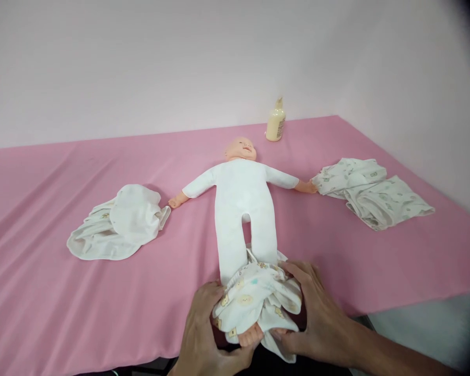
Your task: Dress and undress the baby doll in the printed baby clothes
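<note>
A baby doll (243, 190) with a white cloth body lies on its back, arms spread, feet toward me. Bunched around its lower legs are white baby pants (254, 295) with a small yellow animal print. The doll's bare toes show at the near end of the cloth. My left hand (209, 329) is closed on the left side of the pants, its thumb by the doll's foot. On the other side my right hand (313, 313) grips the pants too, fingers along the top edge and thumb below, near the second foot.
The doll lies on a pink-covered table (172, 303). A crumpled white baby garment (121, 224) is at the left, and folded printed baby clothes (372, 190) touch the doll's hand at the right. A cream pump bottle (275, 124) stands at the back near the white wall (160, 62).
</note>
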`<action>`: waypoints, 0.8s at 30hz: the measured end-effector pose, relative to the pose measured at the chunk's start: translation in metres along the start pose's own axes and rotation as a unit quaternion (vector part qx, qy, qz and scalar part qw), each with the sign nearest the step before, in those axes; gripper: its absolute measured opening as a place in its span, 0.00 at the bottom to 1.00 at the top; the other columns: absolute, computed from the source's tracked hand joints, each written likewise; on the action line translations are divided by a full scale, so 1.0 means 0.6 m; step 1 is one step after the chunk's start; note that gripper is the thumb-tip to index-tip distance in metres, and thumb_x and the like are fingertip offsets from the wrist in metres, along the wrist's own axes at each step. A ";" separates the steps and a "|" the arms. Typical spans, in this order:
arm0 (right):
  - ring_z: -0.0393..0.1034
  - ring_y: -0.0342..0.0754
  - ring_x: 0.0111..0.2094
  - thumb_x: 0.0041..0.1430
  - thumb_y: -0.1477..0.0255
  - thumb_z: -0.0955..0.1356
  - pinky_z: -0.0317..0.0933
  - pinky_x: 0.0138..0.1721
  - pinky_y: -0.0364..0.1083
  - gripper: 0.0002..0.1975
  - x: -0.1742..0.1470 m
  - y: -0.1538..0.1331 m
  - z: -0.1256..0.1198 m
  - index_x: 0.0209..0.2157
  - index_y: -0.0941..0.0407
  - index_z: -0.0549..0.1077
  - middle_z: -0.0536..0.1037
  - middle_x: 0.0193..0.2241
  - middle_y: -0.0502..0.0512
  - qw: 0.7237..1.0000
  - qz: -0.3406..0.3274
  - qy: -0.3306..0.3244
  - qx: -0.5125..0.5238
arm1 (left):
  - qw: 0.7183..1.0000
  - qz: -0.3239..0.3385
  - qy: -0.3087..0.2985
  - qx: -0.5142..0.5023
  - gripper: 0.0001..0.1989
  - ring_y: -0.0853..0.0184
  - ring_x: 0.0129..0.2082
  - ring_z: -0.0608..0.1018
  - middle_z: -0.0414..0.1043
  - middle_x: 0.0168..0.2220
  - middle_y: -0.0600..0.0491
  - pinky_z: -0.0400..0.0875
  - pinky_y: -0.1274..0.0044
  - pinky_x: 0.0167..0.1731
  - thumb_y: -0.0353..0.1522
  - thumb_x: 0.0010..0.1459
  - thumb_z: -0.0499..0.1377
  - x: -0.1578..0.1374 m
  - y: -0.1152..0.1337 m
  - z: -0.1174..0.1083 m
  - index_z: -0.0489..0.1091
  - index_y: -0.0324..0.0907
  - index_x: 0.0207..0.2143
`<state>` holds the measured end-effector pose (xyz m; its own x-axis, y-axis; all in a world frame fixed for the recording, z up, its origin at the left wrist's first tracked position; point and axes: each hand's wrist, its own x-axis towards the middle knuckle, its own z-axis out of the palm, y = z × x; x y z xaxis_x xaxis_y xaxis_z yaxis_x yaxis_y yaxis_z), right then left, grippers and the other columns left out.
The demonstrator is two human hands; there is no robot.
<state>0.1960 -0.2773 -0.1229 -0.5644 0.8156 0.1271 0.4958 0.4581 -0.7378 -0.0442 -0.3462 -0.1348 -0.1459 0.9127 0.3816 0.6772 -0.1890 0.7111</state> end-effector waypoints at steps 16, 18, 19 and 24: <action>0.67 0.50 0.40 0.49 0.71 0.77 0.67 0.39 0.47 0.25 -0.012 -0.013 -0.027 0.45 0.51 0.64 0.68 0.41 0.53 0.983 0.052 -0.080 0.158 | 0.996 0.019 -0.087 0.006 0.18 0.59 0.42 0.81 0.76 0.39 0.51 0.80 0.73 0.36 0.31 0.44 0.66 -0.012 -0.027 -0.031 0.69 0.44 0.39; 0.68 0.49 0.39 0.49 0.72 0.77 0.67 0.38 0.45 0.26 -0.018 -0.017 -0.022 0.46 0.50 0.64 0.69 0.41 0.53 0.978 0.065 -0.078 0.181 | 0.997 0.002 -0.082 0.006 0.14 0.58 0.40 0.80 0.76 0.37 0.50 0.79 0.73 0.33 0.34 0.43 0.67 -0.012 -0.024 -0.033 0.70 0.44 0.35; 0.68 0.48 0.39 0.49 0.72 0.77 0.67 0.37 0.45 0.26 -0.021 -0.020 -0.021 0.47 0.50 0.64 0.69 0.41 0.53 0.976 0.075 -0.078 0.189 | 0.997 -0.011 -0.077 0.006 0.13 0.58 0.39 0.80 0.76 0.36 0.50 0.79 0.73 0.32 0.35 0.43 0.67 -0.012 -0.020 -0.034 0.70 0.44 0.33; 0.67 0.47 0.33 0.51 0.70 0.76 0.66 0.33 0.45 0.20 -0.027 -0.040 -0.015 0.44 0.51 0.67 0.71 0.35 0.51 0.962 0.139 -0.063 0.227 | 0.993 -0.106 -0.060 -0.009 0.14 0.64 0.27 0.76 0.71 0.27 0.53 0.75 0.75 0.24 0.41 0.45 0.67 -0.031 0.003 -0.026 0.71 0.44 0.31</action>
<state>0.1993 -0.2985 -0.1009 -0.5410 0.8220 -0.1779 0.3169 0.0033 -0.9484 -0.0513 -0.3689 -0.1312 -0.1968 0.9688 0.1505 0.6275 0.0065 0.7786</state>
